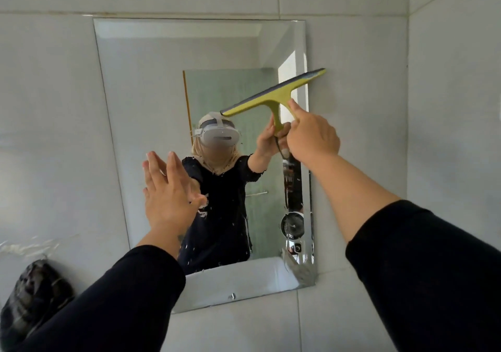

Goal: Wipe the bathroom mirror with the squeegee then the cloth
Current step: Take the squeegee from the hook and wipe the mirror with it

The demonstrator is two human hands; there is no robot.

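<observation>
A rectangular mirror [151, 85] hangs on the grey tiled wall ahead. My right hand [311, 137] grips the handle of a yellow-green squeegee [273, 94] with a grey rubber blade. The blade lies tilted against the mirror's upper right part, its right end past the mirror's edge. My left hand [168, 191] is raised flat, fingers apart, at or close to the glass on the mirror's left side; contact cannot be told. White flecks dot the lower glass. No cloth is recognisable in view.
A dark crumpled bag or bundle [32, 297] hangs or sits at the lower left against the wall. A wall corner [408, 107] runs just right of the mirror. The mirror's lower right corner [303, 270] looks chipped. A person's reflection fills the glass's middle.
</observation>
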